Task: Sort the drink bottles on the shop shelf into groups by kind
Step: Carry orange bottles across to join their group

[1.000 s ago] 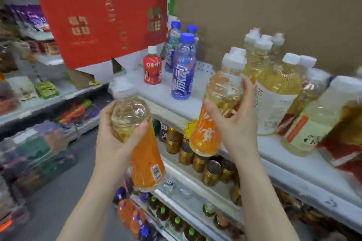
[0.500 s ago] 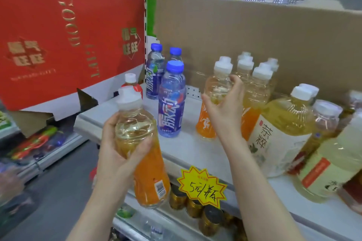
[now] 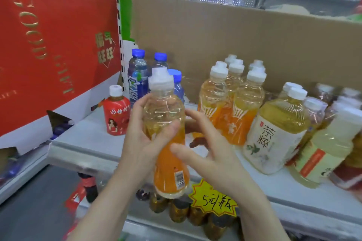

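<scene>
My left hand [image 3: 145, 135] grips an orange-labelled bottle [image 3: 166, 135] with a white cap, held upright in front of the white shelf [image 3: 88, 143]. My right hand [image 3: 207, 150] is beside that bottle with its fingers spread, empty. Behind it on the shelf stands a group of several matching orange-labelled bottles [image 3: 231, 103]. Three blue-capped bottles [image 3: 138, 78] stand at the back left, partly hidden by the held bottle. A small red bottle [image 3: 116, 113] stands alone at the left. Pale yellow tea bottles [image 3: 274, 133] crowd the right.
A brown cardboard sheet [image 3: 235, 45] backs the shelf. A big red gift bag [image 3: 54, 41] stands at the left. A yellow price star [image 3: 213, 199] hangs from the shelf's front edge, with dark gold-capped bottles [image 3: 178, 209] on the shelf below.
My right hand has set its orange bottle among the others on the shelf and let go. It has come back next to the bottle in my left hand, which moved right and up.
</scene>
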{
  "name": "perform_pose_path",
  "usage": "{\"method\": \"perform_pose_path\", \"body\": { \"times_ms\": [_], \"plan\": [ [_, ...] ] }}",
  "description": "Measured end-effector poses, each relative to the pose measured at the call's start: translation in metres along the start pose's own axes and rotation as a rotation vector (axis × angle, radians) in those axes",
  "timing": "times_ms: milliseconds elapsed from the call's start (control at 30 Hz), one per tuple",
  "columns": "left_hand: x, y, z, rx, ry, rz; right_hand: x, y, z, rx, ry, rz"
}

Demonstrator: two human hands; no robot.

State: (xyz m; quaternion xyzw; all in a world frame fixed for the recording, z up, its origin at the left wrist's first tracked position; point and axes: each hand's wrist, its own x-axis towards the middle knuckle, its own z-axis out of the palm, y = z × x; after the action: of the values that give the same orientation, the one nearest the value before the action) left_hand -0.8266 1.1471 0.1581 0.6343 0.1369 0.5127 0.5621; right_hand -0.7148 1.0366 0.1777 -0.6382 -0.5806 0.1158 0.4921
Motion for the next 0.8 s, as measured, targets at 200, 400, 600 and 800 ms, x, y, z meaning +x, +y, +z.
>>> {"method": "perform_pose_path", "body": {
  "times_ms": [200,400,600,800],
  "plan": [
    [0.029,0.021,0.027,0.098,-0.222,0.113,-0.001,0.006,0.002,0.053,0.333,0.02],
    [0.064,-0.012,0.004,0.585,-0.053,0.231,-0.004,0.055,-0.013,-0.309,0.709,0.259],
    [0.074,-0.034,0.001,0.621,-0.138,0.112,0.019,0.075,-0.016,-0.543,0.784,0.416],
    [0.073,-0.034,-0.016,0.626,-0.221,0.159,0.02,0.061,0.01,-0.745,0.972,0.314]
  ]
}}
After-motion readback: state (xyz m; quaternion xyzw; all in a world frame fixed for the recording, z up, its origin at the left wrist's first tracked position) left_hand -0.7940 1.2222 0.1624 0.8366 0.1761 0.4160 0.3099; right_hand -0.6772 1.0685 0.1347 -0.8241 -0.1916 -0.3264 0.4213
